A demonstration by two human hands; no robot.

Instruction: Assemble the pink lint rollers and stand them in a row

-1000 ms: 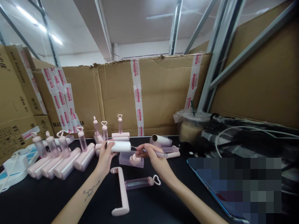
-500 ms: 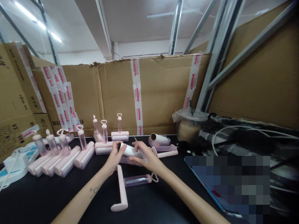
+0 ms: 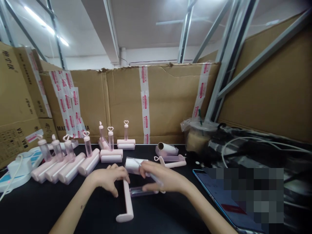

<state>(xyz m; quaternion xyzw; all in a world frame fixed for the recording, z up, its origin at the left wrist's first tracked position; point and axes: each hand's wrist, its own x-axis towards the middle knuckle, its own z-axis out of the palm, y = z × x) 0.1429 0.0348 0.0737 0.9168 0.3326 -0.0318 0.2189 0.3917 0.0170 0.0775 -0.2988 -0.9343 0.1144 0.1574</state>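
My left hand is over the table with its thumb apart from its fingers. Its fingertips reach the far end of a pink lint roller frame, which lies flat with its clear handle pointing right. In my right hand is a slim, pale pointed tool; its exact kind is unclear. That hand hovers above the clear handle and partly hides it. Just beyond its fingers lies a white paper roll in a clear cover.
Several assembled pink lint rollers stand at the left and back. Another white roll and a pink frame lie at the back right. A drink cup, a phone and a power strip are around the edges.
The white roll has been let go and now lies on the table. My left hand has moved toward me to the pink frame; my right hand has drawn back, still holding the slim tool.
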